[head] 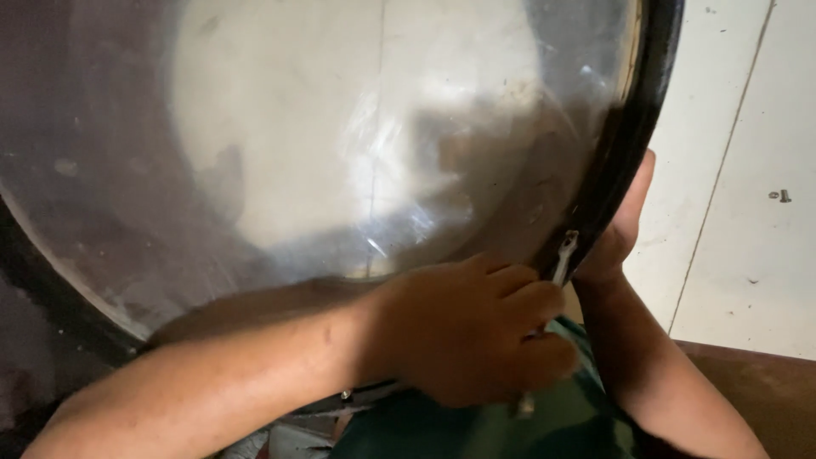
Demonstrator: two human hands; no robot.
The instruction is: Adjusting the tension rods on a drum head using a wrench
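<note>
While the big shiny metal drum (pixel 340 144) fills most of the view, pretty much everything going on is packed against its dark rim (pixel 625 144) on the lower right side. The left hand (pixel 476 336) sits just below the drum's polished face, fingers curled shut around a slim silver wrench (pixel 563 259), and the wrench's upper end is right up against the rim. The lower tip of the wrench pokes out under the fist, well below the rim. The right hand (pixel 616 234) is on the far side of that same rim, pressed against the outer edge of it; the rim hides most of the fingers, so I can't tell if it's really clamped on or just braced there. Both forearms come up from the bottom of the view toward the rim. You can see the hands reflected faintly in the drum's face. Under the drum, down by the wrists, there's some green patterned cloth (pixel 544 425). Off to the right of the rim is a pale tiled floor (pixel 748 110) with a small dark screw (pixel 779 196) lying on it, well away from the drum.
</note>
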